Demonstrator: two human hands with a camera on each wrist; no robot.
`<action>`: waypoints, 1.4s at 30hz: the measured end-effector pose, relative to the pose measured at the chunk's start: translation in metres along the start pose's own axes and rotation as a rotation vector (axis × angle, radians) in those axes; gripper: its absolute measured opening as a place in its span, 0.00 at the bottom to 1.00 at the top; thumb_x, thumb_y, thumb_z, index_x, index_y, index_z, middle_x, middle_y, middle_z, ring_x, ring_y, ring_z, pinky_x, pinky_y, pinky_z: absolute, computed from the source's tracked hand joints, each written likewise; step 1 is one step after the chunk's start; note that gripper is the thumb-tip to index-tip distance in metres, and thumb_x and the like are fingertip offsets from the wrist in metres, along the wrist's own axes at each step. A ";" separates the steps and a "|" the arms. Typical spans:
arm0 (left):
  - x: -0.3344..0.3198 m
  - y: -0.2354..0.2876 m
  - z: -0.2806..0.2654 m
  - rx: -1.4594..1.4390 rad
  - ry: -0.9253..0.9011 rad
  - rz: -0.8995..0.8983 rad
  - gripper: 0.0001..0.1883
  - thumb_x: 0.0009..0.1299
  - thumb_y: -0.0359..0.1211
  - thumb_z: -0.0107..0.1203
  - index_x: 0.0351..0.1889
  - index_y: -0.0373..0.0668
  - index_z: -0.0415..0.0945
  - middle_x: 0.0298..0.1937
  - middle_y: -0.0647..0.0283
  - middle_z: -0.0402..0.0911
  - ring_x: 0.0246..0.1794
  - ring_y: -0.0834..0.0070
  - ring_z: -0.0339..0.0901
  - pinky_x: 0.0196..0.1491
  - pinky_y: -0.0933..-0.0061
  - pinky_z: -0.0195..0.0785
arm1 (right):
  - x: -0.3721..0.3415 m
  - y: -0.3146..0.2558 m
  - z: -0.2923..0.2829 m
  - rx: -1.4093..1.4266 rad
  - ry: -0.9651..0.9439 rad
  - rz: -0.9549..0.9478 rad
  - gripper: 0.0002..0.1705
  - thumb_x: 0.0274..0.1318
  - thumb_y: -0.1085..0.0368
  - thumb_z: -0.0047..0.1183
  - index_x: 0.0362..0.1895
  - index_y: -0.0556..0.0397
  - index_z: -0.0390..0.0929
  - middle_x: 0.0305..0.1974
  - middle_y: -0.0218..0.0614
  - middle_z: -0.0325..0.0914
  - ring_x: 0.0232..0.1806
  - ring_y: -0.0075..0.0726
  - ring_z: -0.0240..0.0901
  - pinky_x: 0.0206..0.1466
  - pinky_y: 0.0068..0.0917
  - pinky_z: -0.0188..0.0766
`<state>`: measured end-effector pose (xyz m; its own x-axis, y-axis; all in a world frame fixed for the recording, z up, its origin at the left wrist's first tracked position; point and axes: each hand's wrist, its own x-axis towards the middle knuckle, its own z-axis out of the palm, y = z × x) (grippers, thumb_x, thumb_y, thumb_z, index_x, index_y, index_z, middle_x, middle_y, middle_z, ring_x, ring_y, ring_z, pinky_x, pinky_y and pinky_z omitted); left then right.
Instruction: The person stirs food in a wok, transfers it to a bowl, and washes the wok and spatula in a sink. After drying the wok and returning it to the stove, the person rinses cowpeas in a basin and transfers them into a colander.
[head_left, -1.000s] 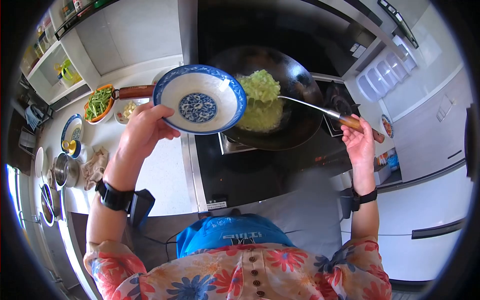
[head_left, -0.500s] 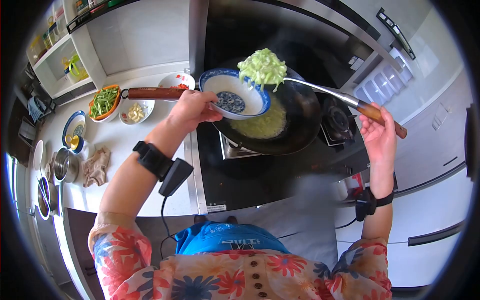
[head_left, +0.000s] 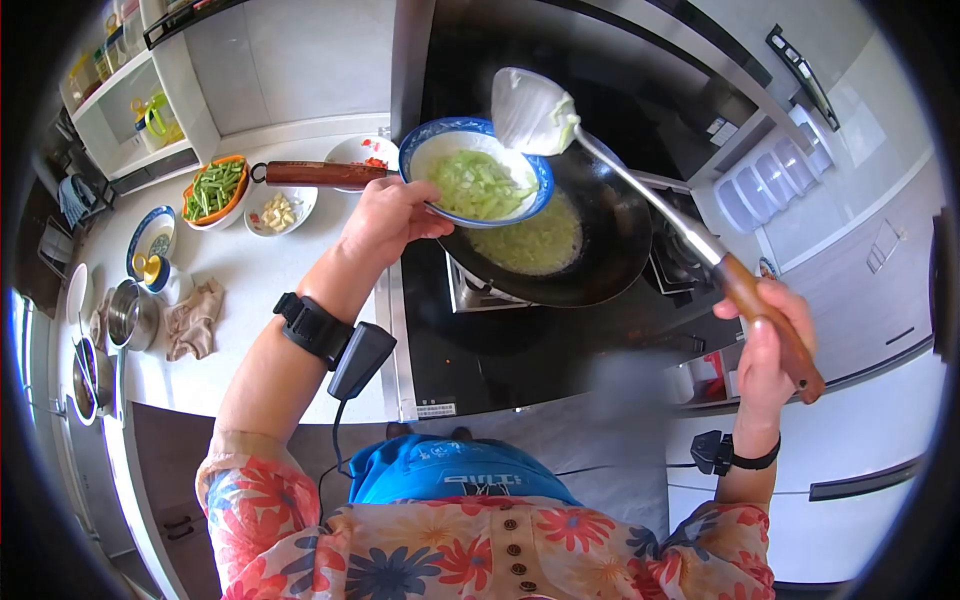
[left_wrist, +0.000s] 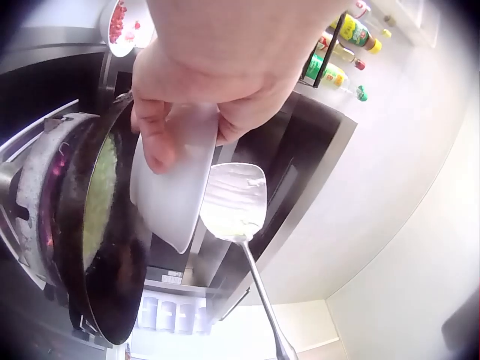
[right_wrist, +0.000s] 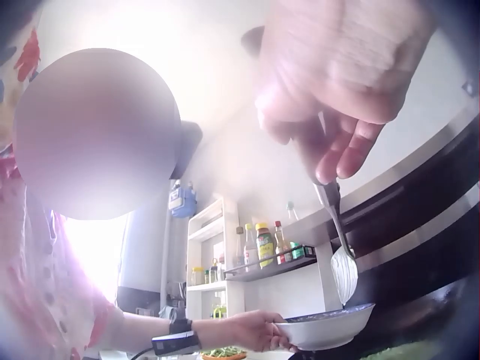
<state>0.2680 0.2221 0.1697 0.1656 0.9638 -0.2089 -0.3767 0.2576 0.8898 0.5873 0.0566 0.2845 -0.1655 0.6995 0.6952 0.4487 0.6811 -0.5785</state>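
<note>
My left hand (head_left: 385,222) grips the near left rim of a blue-and-white bowl (head_left: 543,205), fingers beneath it in the left wrist view. Chopped pale green vegetable (head_left: 475,182) lies inside the bowl. Over the far right rim hangs the blade of a wok spatula (head_left: 655,195), a few green bits stuck to it. The spatula's wooden handle is held in my right hand (head_left: 765,345). Below the bowl, a dark wok (head_left: 615,240) sits on a burner, with pale green vegetable in liquid (head_left: 535,245) at its bottom. Its wooden handle (head_left: 315,175) points left, partly behind my left hand.
On the left counter stand a bowl of garlic pieces (head_left: 303,218), a bowl with chopped red pieces (head_left: 340,152) and an orange basket of green beans (head_left: 240,172). A cloth (head_left: 195,320) and a steel pot (head_left: 130,315) lie nearer. A second burner (head_left: 672,265) is right of the wok.
My left hand has brought the bowl rightward over the wok. My right hand has lifted the loaded spatula from the wok, and the vegetable has dropped from it into the bowl.
</note>
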 end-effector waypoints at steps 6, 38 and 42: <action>-0.015 0.002 -0.002 -0.039 0.007 0.044 0.10 0.59 0.26 0.50 0.36 0.28 0.67 0.27 0.51 0.77 0.21 0.66 0.77 0.25 0.78 0.73 | 0.016 0.025 -0.012 0.204 0.312 0.202 0.16 0.57 0.67 0.42 0.48 0.63 0.66 0.31 0.47 0.75 0.29 0.34 0.74 0.35 0.24 0.72; -0.058 0.020 -0.031 -0.036 0.060 0.042 0.11 0.61 0.29 0.47 0.38 0.30 0.69 0.25 0.55 0.77 0.18 0.71 0.76 0.22 0.80 0.69 | 0.010 0.098 -0.021 0.586 0.498 0.770 0.20 0.53 0.55 0.49 0.44 0.58 0.71 0.32 0.44 0.77 0.28 0.31 0.76 0.26 0.22 0.75; -0.043 0.018 -0.017 0.039 0.045 0.009 0.11 0.61 0.29 0.48 0.38 0.29 0.68 0.26 0.54 0.77 0.19 0.70 0.76 0.23 0.79 0.70 | 0.040 0.072 -0.040 0.520 0.438 0.679 0.20 0.54 0.56 0.48 0.45 0.59 0.70 0.31 0.47 0.76 0.27 0.31 0.76 0.26 0.21 0.74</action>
<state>0.2391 0.1865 0.1878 0.1208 0.9685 -0.2179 -0.3423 0.2466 0.9067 0.6479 0.1253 0.2874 0.3761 0.9092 0.1784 -0.1348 0.2442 -0.9603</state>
